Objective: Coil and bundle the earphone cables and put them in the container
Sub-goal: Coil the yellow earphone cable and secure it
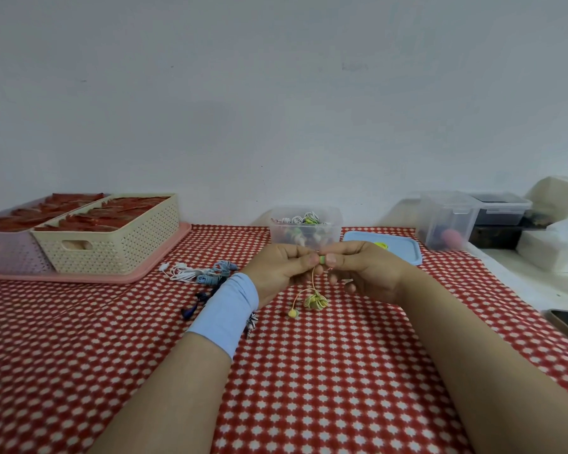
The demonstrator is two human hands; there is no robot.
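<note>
Both hands meet above the middle of the desk (309, 388), which is covered by a red cloth with white dots. The left hand (281, 268) and the right hand (366, 271) each pinch the same short green-and-yellow stretch of the yellow earphone cable (316, 301) between thumb and forefinger, so each grip is clenched on that cable, with the 2 thumbs almost touching. From the pinch the cable hangs down to a loose coil resting on the cloth just below the hands, and 1 yellow earbud (292, 312) lies just left of the coil. A light blue wristband (225, 312) wraps the left wrist. Behind the hands stands the clear container (276, 235), open, with several bundled earphones inside. Its blue lid (405, 257) lies flat just to its right with something yellow on it. Left of the hands, white earphones (184, 273) and light blue earphones (220, 271) lie loose and touching on the cloth, and dark blue earphones (192, 308) lie nearer, beside the left wrist. A black-and-white striped cable (252, 321) peeks out from behind the wristband. At the far left a cream basket (112, 253) and a lilac basket (4, 253) sit side by side on a pink tray (164, 268), both holding red items. At the far right stand blurred clear boxes (446, 221).
</note>
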